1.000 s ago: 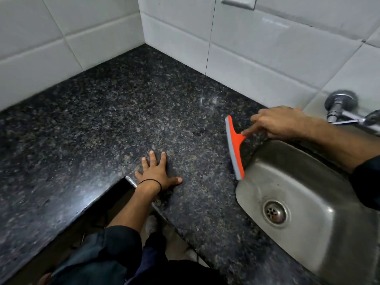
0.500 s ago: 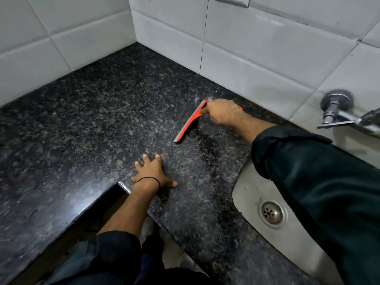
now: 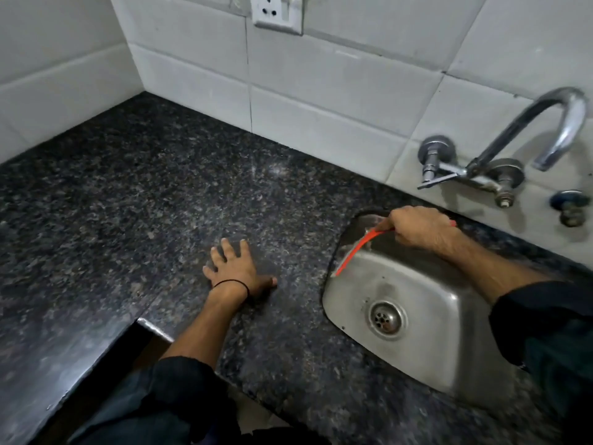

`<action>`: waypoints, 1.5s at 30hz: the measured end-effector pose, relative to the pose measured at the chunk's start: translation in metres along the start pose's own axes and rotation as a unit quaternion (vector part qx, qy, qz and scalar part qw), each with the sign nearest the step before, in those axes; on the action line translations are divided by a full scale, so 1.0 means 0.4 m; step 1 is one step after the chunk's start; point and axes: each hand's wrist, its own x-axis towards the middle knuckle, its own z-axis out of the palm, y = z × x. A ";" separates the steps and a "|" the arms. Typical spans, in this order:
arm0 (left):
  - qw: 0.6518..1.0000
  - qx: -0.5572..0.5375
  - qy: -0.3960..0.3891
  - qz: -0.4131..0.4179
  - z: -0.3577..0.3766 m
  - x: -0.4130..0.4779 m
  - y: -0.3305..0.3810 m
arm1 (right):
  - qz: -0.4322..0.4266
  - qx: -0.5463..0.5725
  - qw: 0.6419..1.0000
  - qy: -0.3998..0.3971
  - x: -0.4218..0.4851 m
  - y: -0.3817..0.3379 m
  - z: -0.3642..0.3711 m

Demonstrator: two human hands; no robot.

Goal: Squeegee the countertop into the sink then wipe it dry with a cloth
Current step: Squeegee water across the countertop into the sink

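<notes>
Orange squeegee (image 3: 354,249) at sink's (image 3: 426,342) left rim, right of centre; blade's long axis runs lower left to upper right. Right hand (image 3: 420,228) fisted round handle. Left hand (image 3: 239,268) flat, fingers spread, on countertop (image 3: 144,203). Half second ago blade sat mid-counter near wall; now over sink edge.

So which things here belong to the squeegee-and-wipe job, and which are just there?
In the job: orange-bladed squeegee gripped by right hand; speckled black granite countertop; stainless steel sink; left hand flat on the counter.
Just there: curved chrome tap; white wall socket. No cloth visible.
</notes>
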 end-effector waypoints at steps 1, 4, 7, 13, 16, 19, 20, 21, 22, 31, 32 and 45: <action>1.000 0.010 -0.013 0.008 0.005 0.006 0.021 | 0.003 0.020 1.000 -0.002 -0.009 0.004 -0.001; 0.999 0.027 -0.043 0.006 0.018 0.015 0.059 | -0.006 0.098 0.995 0.021 -0.008 -0.005 -0.017; 0.999 0.015 -0.040 0.002 0.019 0.024 0.063 | -0.031 0.151 0.986 0.063 0.068 -0.041 -0.043; 1.000 -0.010 -0.018 0.010 0.021 0.030 0.059 | -0.092 0.179 0.974 0.100 0.283 -0.197 -0.114; 1.000 -0.018 -0.013 0.013 0.024 0.041 0.056 | -0.078 0.157 0.978 0.113 0.380 -0.268 -0.150; 1.000 -0.020 -0.012 0.010 0.025 0.049 0.056 | -0.055 0.130 0.985 0.103 0.449 -0.294 -0.161; 1.000 -0.020 -0.013 0.008 0.025 0.051 0.058 | -0.050 0.123 0.987 0.095 0.461 -0.295 -0.159; 1.000 -0.020 -0.015 0.005 0.023 0.052 0.061 | -0.044 0.116 0.989 0.086 0.465 -0.293 -0.155; 1.000 -0.021 -0.019 0.002 0.020 0.053 0.063 | -0.036 0.109 0.990 0.078 0.462 -0.289 -0.147; 1.000 -0.024 -0.011 0.011 0.019 0.039 0.060 | 0.000 0.079 0.997 0.012 0.229 -0.182 -0.049; 1.000 -0.025 -0.006 0.016 0.020 0.036 0.055 | -0.004 0.071 0.997 0.003 0.192 -0.161 -0.036; 0.974 -0.143 0.136 0.112 0.017 -0.021 -0.097 | -0.094 0.014 0.995 0.027 -0.082 -0.081 0.014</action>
